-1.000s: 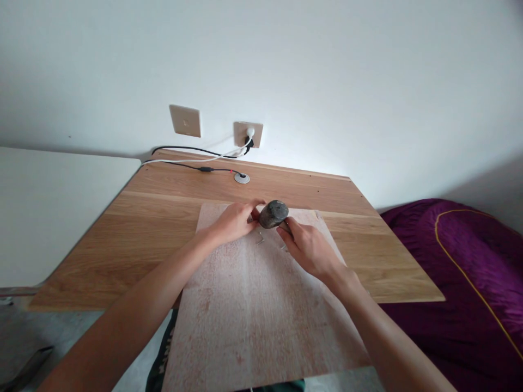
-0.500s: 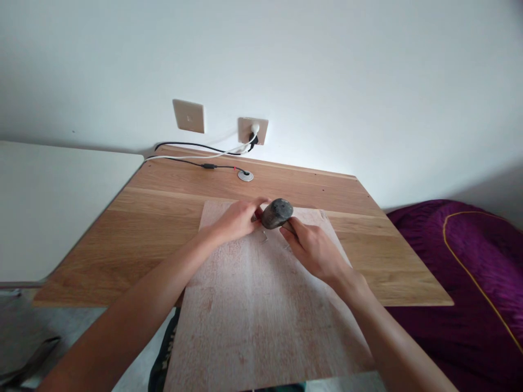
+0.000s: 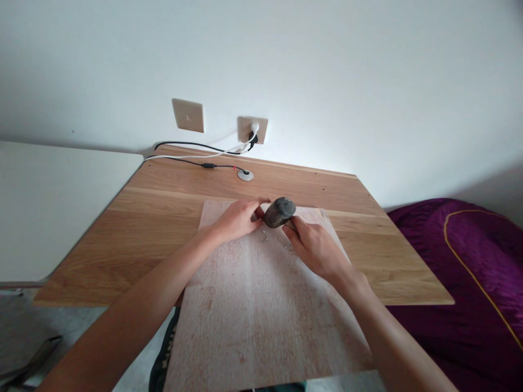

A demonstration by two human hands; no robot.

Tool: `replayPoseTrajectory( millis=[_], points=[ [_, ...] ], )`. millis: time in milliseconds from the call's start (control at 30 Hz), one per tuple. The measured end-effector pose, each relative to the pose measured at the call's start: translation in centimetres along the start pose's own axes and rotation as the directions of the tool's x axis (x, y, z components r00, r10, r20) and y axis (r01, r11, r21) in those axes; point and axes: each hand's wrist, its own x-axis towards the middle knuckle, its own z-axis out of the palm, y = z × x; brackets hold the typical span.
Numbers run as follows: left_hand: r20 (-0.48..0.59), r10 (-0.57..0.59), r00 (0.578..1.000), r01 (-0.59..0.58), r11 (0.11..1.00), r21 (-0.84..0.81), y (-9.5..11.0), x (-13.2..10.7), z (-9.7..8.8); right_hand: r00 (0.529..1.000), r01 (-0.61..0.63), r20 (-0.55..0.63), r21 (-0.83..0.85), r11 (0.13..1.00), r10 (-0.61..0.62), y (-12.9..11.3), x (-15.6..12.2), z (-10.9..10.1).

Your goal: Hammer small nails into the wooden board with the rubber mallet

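A pale plywood board [image 3: 261,316] lies on a wooden desk [image 3: 163,218] and overhangs its near edge. My right hand [image 3: 316,247] grips the handle of a hammer, whose dark head [image 3: 280,212] hovers just over the board's far end. My left hand [image 3: 237,219] rests on the board beside the hammer head, fingertips pinched together on something small that I cannot make out, perhaps a nail. A small bent nail [image 3: 265,235] lies on the board between my hands.
Black and white cables [image 3: 196,152] run along the desk's far edge from a wall socket [image 3: 252,129]. A round cable grommet [image 3: 245,175] sits in the desk top. A purple cushion [image 3: 469,272] lies to the right, a white surface [image 3: 53,201] to the left.
The view shifted a little early on. The hammer head has tipped slightly higher. Both hands stay in nearly the same place on the board.
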Motion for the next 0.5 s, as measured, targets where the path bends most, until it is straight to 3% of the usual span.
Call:
replayPoseTrajectory(
  millis=[367,500],
  points=[
    [-0.016,0.011,1.000,-0.011,0.999,0.042,0.16,-0.03,-0.07,0.999,0.007,-0.047,0.054,0.999,-0.005,0.15,-0.33,-0.06],
    [-0.009,0.002,1.000,-0.001,1.000,0.012,0.17,0.01,-0.03,1.000,0.024,-0.001,0.012,1.000,-0.024,0.23,-0.20,-0.13]
  ],
)
